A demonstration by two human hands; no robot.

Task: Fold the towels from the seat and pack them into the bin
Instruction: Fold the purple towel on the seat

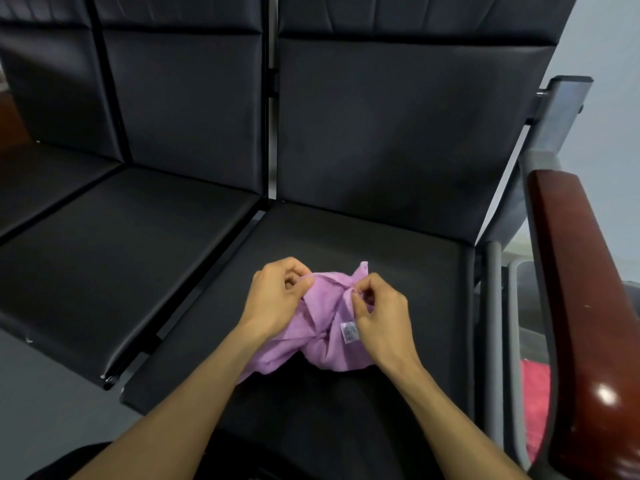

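Lilac towel, bunched into a crumpled heap on the near part of the right-hand black seat, close to the seat's front edge. No clean edge or corner laid out flat; a small white care label faces up on the right side of the heap, and one tip of cloth pokes up at the far side. Heap spreads roughly left to right, with a loose tail trailing down toward the near left. Left hand pinches a fold at the heap's upper left, thumb and forefinger closed on the cloth. Right hand pinches another fold at the upper right, just above the label, fingers curled on the fabric. The two grips sit close together with the bulk of the towel hanging below and between them, toward the person. Judgement: the step in hand is finding corners and opening the towel out; the coming move depends on drawing the hands apart sideways along that left-right line so the cloth spreads. Neither hand is clearly nearer; both are on it. Outward: a second black seat to the left, a wooden armrest to the right, something red low beyond it. No bin identifiable.
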